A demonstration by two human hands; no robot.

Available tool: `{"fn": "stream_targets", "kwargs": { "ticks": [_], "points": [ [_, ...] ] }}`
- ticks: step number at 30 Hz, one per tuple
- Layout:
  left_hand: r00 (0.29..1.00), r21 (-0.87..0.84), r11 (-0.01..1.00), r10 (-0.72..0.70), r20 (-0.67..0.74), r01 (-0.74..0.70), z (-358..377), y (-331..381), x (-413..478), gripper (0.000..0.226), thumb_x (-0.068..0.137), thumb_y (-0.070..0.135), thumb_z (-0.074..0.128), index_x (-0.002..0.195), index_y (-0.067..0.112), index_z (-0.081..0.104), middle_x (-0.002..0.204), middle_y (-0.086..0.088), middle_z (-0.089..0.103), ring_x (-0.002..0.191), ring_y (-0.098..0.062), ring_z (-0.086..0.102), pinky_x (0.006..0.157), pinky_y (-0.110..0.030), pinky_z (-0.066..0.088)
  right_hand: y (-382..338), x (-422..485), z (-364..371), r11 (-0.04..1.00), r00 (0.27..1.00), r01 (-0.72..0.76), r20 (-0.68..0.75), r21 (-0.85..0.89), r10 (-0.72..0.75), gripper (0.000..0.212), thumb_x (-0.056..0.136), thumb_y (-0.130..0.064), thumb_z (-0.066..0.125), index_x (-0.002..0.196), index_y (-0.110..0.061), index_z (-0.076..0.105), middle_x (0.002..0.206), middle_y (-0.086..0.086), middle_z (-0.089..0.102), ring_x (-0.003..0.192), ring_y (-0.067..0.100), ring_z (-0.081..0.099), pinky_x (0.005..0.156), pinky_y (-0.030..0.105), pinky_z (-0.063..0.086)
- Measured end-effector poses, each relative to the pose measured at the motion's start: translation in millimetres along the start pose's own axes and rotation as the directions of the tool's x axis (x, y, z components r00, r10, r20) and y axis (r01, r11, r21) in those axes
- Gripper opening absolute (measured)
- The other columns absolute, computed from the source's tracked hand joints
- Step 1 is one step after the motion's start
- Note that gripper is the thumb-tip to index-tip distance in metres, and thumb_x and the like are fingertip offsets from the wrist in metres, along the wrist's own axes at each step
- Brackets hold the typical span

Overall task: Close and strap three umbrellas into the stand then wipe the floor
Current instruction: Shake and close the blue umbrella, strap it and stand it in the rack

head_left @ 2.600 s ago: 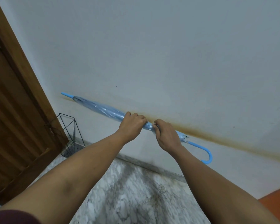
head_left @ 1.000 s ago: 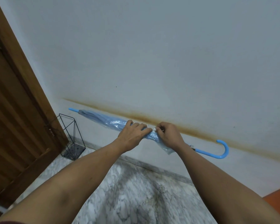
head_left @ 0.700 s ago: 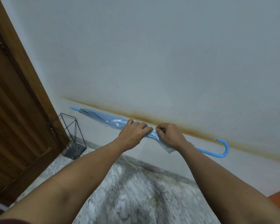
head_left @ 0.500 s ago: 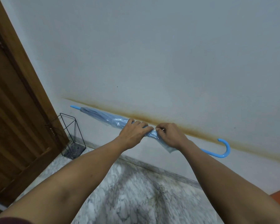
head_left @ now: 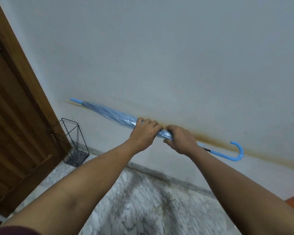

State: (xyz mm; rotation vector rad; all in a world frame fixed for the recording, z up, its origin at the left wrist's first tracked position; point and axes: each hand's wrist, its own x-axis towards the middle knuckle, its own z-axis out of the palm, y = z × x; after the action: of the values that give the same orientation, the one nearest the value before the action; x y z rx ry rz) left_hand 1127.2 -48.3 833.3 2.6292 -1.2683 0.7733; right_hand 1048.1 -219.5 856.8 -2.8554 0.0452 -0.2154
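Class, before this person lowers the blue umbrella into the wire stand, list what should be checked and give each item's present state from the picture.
1. Umbrella closed, canopy rolled around the shaft: ok.
2. Strap fastened around the canopy: cannot tell, the hands cover that spot.
3. Left hand and right hand both gripping the canopy: ok.
4. Wire stand upright by the door, with no umbrella showing in it: ok.
5. Tip aimed down at the stand: not ok, the umbrella is held nearly level.
6. Floor wiped: cannot tell.
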Motion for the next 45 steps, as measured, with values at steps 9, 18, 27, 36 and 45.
{"fn": "stream_targets", "kwargs": {
  "ticks": [9, 18, 27, 36, 45],
  "points": [
    [0.994, 0.056, 0.998, 0.01, -0.112, -0.003, -1.2, -1.6, -6.0, 0.045, 0.058, -0.005, 0.066, 0.09, 0.022, 0.05, 0.088, 0.005, 0.058, 0.083, -0.023, 0.054, 0.083, -0.043, 0.041, -3.9, 1.3, -0.3, 0.928, 0.998, -0.051, -0.007, 0.368, 0.058, 0.026, 0.079, -0.049, 0.067, 0.091, -0.028, 0.057, 0.085, -0.01, 0.064, 0.074, 0.013, 0.06, 0.066, 0.034, 0.05],
    [0.999, 0.086, 0.996, 0.02, -0.044, -0.016, 1.0, -2.6, -11.0, 0.047, 0.058, -0.008, 0.067, 0.089, 0.023, 0.05, 0.096, 0.004, 0.057, 0.089, -0.026, 0.053, 0.087, -0.046, 0.039, -10.2, 6.8, -4.9, 0.806, 0.984, -0.149, 0.005, 0.573, 0.179, 0.018, 0.092, -0.029, 0.055, 0.078, -0.021, 0.062, 0.074, -0.002, 0.065, 0.066, 0.015, 0.058, 0.069, 0.035, 0.052],
    [0.999, 0.103, 0.994, -0.037, 0.015, 0.035, -0.2, -2.3, -15.9, 0.046, 0.061, -0.006, 0.068, 0.09, 0.025, 0.052, 0.098, 0.005, 0.058, 0.088, -0.025, 0.054, 0.083, -0.045, 0.038, -9.4, 7.0, -2.8, 0.82, 0.983, -0.158, 0.005, 0.55, 0.186, 0.016, 0.093, -0.025, 0.061, 0.084, -0.019, 0.072, 0.079, -0.003, 0.071, 0.075, 0.015, 0.066, 0.07, 0.031, 0.052],
    [0.998, 0.079, 0.995, -0.061, -0.005, 0.061, 1.2, -2.3, -15.7, 0.044, 0.063, -0.004, 0.069, 0.09, 0.026, 0.054, 0.098, 0.006, 0.059, 0.088, -0.024, 0.054, 0.083, -0.045, 0.038, -8.5, 12.3, -2.8, 0.909, 0.991, -0.129, 0.029, 0.396, 0.129, 0.018, 0.093, -0.022, 0.057, 0.09, -0.02, 0.075, 0.08, -0.004, 0.07, 0.074, 0.014, 0.065, 0.068, 0.028, 0.051],
    [0.997, 0.073, 0.994, -0.078, -0.001, 0.078, 5.3, -4.0, -15.1, 0.044, 0.062, -0.003, 0.07, 0.091, 0.026, 0.055, 0.097, 0.006, 0.059, 0.087, -0.024, 0.055, 0.081, -0.044, 0.036, -10.2, 14.7, -3.6, 0.958, 0.997, -0.081, 0.019, 0.277, 0.079, 0.022, 0.091, -0.016, 0.052, 0.091, -0.019, 0.074, 0.088, -0.004, 0.07, 0.078, 0.014, 0.062, 0.064, 0.027, 0.045]
  ]
}}
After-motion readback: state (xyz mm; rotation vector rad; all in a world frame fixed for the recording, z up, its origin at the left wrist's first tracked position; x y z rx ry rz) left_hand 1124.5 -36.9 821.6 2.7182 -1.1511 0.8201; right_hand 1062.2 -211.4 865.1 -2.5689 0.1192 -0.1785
